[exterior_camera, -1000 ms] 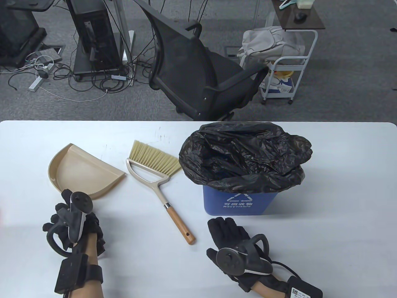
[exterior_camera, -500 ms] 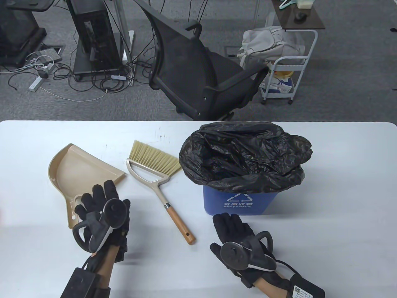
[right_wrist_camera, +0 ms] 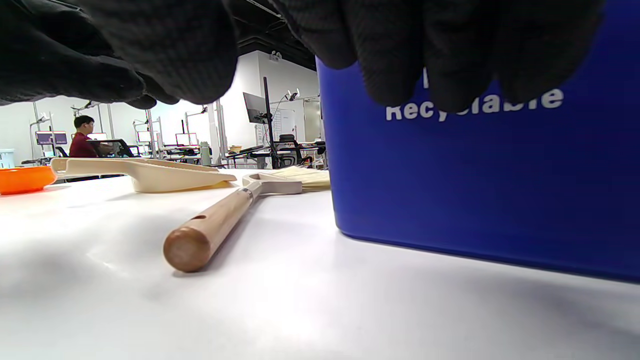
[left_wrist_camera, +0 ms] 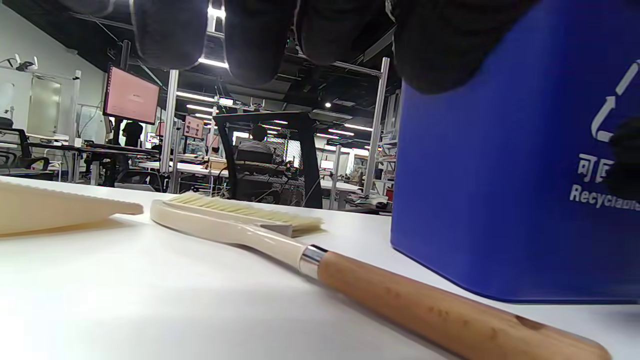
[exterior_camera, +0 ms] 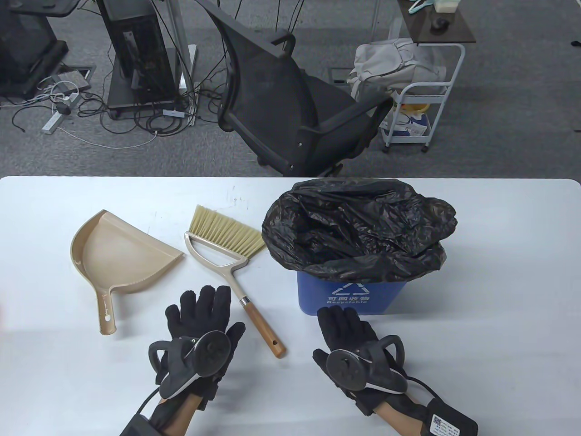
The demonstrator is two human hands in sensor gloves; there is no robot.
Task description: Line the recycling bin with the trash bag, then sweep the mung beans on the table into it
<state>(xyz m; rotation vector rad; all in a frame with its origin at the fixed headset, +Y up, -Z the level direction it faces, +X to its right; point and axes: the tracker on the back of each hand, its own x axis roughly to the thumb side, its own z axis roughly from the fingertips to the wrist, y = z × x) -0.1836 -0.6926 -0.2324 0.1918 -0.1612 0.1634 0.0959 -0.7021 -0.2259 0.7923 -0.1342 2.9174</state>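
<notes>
The blue recycling bin (exterior_camera: 347, 296) stands on the table's right half, a black trash bag (exterior_camera: 358, 229) draped over its rim. The bin's wall fills the right of the left wrist view (left_wrist_camera: 505, 190) and the right wrist view (right_wrist_camera: 475, 180). A cream hand brush (exterior_camera: 233, 265) with a wooden handle (left_wrist_camera: 440, 310) (right_wrist_camera: 210, 227) lies left of the bin. A beige dustpan (exterior_camera: 115, 259) (right_wrist_camera: 150, 172) lies further left. My left hand (exterior_camera: 204, 313) hovers flat and open beside the brush handle. My right hand (exterior_camera: 345, 327) lies open just before the bin's front. No mung beans show.
An orange bowl (right_wrist_camera: 22, 179) sits at the table's far left in the right wrist view. Beyond the table's far edge (exterior_camera: 181, 178) stands a black office chair (exterior_camera: 290, 104). A white cart (exterior_camera: 422, 113) and a computer stand with cables (exterior_camera: 140, 59) stand on the floor.
My left hand has left the dustpan handle and moved right to beside the brush handle, fingers spread. My right hand has crept slightly forward toward the bin.
</notes>
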